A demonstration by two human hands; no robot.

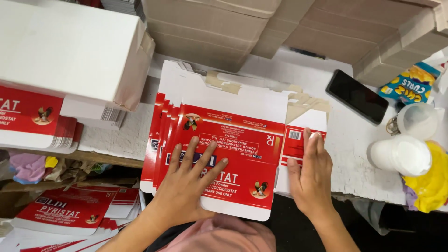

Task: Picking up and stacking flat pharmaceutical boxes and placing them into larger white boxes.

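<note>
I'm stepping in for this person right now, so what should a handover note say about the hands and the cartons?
Left hand: flat, fingers spread, pressing the top flat red-and-white carton of the fanned stack at the table edge.
Right hand: flat on that carton's right side flap.
Nearby: more flat cartons left under a white box, others below the table; phone and cups right.
Done: cartons stacked flat. Left: none here looks folded up yet.

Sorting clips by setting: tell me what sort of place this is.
Probably a small packaging workshop. The left hand and right hand press on a fanned stack of flat red-and-white cartons on a worn white worktable, with brown cardboard boxes behind.
</note>
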